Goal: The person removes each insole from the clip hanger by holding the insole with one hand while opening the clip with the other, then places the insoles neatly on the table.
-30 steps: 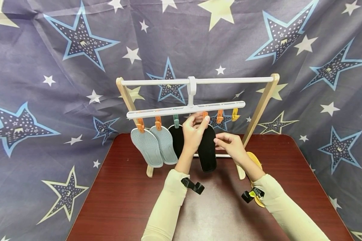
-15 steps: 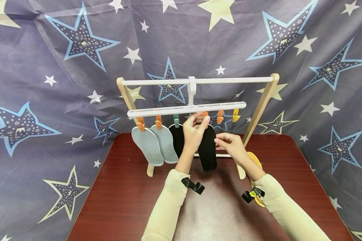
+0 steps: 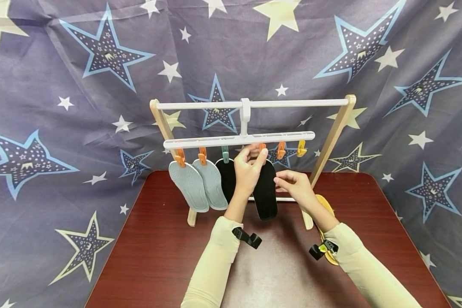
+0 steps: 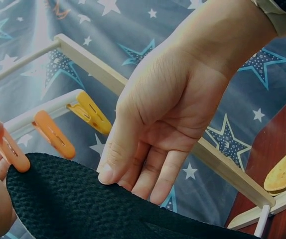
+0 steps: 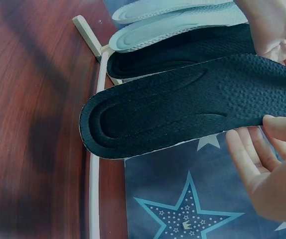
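Note:
Below the white hanger bar [image 3: 238, 140], my left hand [image 3: 247, 171] pinches an orange clothespin [image 3: 262, 146] between thumb and fingers. The clothespin meets the top end of a black insole [image 3: 265, 194], which hangs down. Thumb and fingertips of my right hand [image 3: 295, 185] pinch that insole by its right edge, as the left wrist view also shows with the right hand [image 4: 168, 104]. A second black insole [image 3: 225, 175], partly hidden behind my left hand, hangs from a green clothespin [image 3: 225, 155]. Two grey insoles [image 3: 187, 188] hang from orange clothespins further left.
An orange clothespin [image 3: 280, 150] and a yellow one [image 3: 301, 148] hang bare at the right of the bar. The wooden rack [image 3: 333, 132] stands on the red-brown table [image 3: 154, 256]. Yellow insoles [image 3: 323, 203] lie at the right, partly behind my right forearm.
Both hands keep their hold on the clothespin and the black insole. The hanger bar and the grey insoles have shifted very slightly to the right.

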`<state>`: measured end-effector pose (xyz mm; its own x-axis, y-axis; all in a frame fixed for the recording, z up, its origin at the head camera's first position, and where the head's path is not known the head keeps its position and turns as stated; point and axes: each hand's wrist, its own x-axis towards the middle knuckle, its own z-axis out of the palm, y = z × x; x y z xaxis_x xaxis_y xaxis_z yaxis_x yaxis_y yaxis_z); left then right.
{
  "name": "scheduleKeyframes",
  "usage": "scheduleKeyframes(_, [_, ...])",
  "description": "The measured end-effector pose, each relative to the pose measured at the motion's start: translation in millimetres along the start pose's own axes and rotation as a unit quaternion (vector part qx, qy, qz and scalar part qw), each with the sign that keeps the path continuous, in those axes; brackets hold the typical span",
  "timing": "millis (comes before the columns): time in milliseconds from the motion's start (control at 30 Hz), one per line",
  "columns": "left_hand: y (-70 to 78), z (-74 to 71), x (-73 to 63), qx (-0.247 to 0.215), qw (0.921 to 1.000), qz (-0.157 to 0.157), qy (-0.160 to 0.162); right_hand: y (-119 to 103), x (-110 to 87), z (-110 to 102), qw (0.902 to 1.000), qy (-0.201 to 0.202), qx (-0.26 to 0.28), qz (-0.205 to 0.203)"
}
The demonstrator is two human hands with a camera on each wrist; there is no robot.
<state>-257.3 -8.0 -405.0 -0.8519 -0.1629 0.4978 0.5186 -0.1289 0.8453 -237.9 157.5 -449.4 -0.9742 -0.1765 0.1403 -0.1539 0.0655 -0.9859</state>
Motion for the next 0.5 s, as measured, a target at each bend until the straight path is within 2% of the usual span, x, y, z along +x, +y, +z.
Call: scheduleKeyframes(500, [0.2,1.4,-0.6,0.007,0.9998,-0.003,0.017,2.0,-0.2,0.1,0.9999,-0.002,0.01,0.001])
